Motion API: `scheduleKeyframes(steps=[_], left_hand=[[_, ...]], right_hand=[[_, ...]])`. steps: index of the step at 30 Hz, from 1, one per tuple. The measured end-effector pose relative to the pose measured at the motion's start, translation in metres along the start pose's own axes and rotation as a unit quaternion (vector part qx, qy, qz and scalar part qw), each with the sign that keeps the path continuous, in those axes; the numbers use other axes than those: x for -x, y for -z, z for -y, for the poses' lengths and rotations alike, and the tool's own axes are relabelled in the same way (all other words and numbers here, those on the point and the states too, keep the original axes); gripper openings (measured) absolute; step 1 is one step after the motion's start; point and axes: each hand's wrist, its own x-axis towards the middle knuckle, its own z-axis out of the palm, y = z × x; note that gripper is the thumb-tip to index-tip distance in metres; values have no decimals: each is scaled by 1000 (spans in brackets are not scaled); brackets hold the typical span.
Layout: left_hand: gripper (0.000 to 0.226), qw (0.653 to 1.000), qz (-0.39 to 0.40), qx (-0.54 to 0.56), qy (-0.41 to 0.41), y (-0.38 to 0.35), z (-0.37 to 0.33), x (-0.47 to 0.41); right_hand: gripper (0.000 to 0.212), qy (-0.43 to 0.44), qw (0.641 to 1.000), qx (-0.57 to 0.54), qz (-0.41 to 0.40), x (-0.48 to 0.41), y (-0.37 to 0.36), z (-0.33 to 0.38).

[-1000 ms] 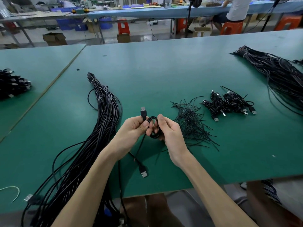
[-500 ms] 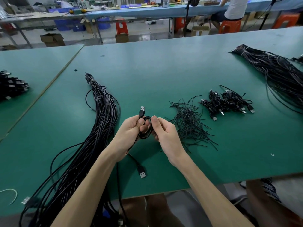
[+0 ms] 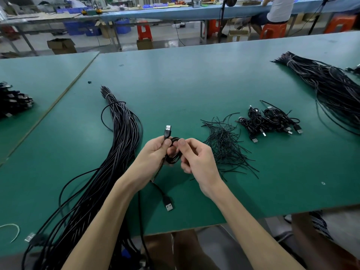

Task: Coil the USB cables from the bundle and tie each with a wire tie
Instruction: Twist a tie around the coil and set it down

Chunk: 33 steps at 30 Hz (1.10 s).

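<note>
green table (image 3: 194,82): cable bundle (image 3: 116,152), wire ties (image 3: 226,145), coiled cables (image 3: 270,121).

The table (image 3: 194,84) has a smooth, matt green top. The cable (image 3: 172,162) has a black plastic jacket with a faint sheen — its plug (image 3: 168,128) ends in bright metal. The bundle (image 3: 120,137) toward the left edge shines likewise; the ties (image 3: 224,145) look duller.

On the surface (image 3: 194,78), left to right: cable bundle (image 3: 120,145), wire ties (image 3: 224,147), coiled cables (image 3: 268,121), second bundle (image 3: 331,90). Far left, on the adjoining surface (image 3: 39,75), another heap (image 3: 13,102).
</note>
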Motion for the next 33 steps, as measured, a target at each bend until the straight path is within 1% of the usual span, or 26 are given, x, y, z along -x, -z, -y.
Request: scheduleKeyframes(steps=[2,4,6,8,12,14,16,21,25,28,31,33], left_hand=[[29,998,16,49,28,0,-3,1],[26,996,19,71,45,0,-5,2],[22,998,22,39,46,-3,-6,3],[17,998,43,-2,37,-6,-7,5],[30,992,110,-34,47,-3,-12,9],[32,992,111,-43,51,-2,-13,9],[26,992,109,-57,38,-3,-12,9],[9,987,125,-96,-7,-4,-12,10],[22,989,100,-111,-8,-7,-8,11],[26,990,87,-112,7,-9,-5,10],[27,989,89,-119,3,-8,-5,8],[32,990,99,-100,4,-8,-5,8]], right_hand=[[32,-5,1000,-13,-11,0,1,-1],[33,-9,1000,-7,-18,1,2,-2],[32,-14,1000,-6,-25,1,2,-4],[30,-9,1000,-5,-29,1,2,-4],[29,7,1000,-9,-13,-1,3,-5],[29,20,1000,8,-10,-2,3,-7],[29,31,999,22,-12,-3,3,-8],[29,20,999,21,-29,-5,4,-7],[35,17,999,9,-40,-5,3,-6],[41,16,999,-8,-41,-4,2,-5],[33,8,999,-19,-44,-4,1,-4],[29,-3,998,-46,-52,-4,1,-3]])
